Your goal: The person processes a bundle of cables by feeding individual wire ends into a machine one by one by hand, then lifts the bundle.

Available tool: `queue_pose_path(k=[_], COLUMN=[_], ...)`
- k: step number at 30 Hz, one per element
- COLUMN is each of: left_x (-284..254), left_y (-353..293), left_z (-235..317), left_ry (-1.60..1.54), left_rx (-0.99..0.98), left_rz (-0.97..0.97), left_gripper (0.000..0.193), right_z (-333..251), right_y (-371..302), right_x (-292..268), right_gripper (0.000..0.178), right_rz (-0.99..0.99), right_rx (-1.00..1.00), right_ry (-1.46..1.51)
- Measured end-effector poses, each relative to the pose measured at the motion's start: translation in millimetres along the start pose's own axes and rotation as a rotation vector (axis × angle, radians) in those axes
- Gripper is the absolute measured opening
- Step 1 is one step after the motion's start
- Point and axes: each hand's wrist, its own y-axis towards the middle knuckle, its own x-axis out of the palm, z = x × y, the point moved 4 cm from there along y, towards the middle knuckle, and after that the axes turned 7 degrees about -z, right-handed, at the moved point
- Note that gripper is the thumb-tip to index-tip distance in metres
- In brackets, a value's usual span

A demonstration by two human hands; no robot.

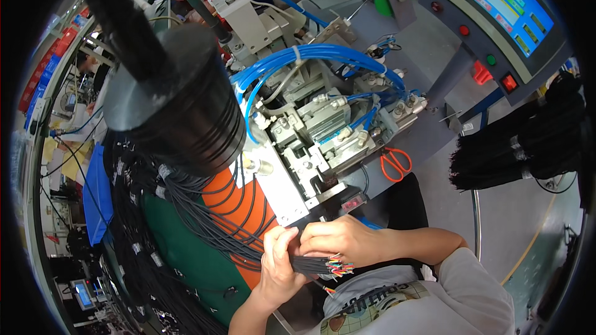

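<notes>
Left hand (pixel 278 267) curled around black cables (pixel 310 265)

Bright wire ends (pixel 339 265) poke out past the grip, near the right hand (pixel 341 236). Its fingers are bent, but I can't quite see what they hold. The cables run left over an orange mat (pixel 223 183).

The bundle of thin, round black cables with multicoloured stripped ends (pixel 313 265) is gripped a little short of those ends by the bare left hand (pixel 277 267), its fingers curled and the bare left forearm (pixel 249 317) held below the bundle. The bare right hand (pixel 338 234) is placed just above the bundle, its fingers bent toward the left hand, though whether anything is pinched under them is hidden. The bare right forearm (pixel 410 245) is stretched out to the right of the bundle, the upper arm being covered by a light-grey fabric short sleeve (pixel 475 282).
</notes>
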Motion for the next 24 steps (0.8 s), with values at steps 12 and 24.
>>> queue_pose_path(k=[12,24], left_x=[8,14], left_y=[4,13], left_z=[4,2], left_ry=[0.034,-0.053], left_rx=[0.112,-0.053], left_rz=[0.087,0.035], left_gripper=[0.026,0.014], right_z=[23,-3], right_y=[-24,-24], right_x=[-1,5], right_gripper=[0.017,0.035], right_rz=[0.203,0.38], right_rx=[0.492,-0.003], right_ry=[1.071,-0.316])
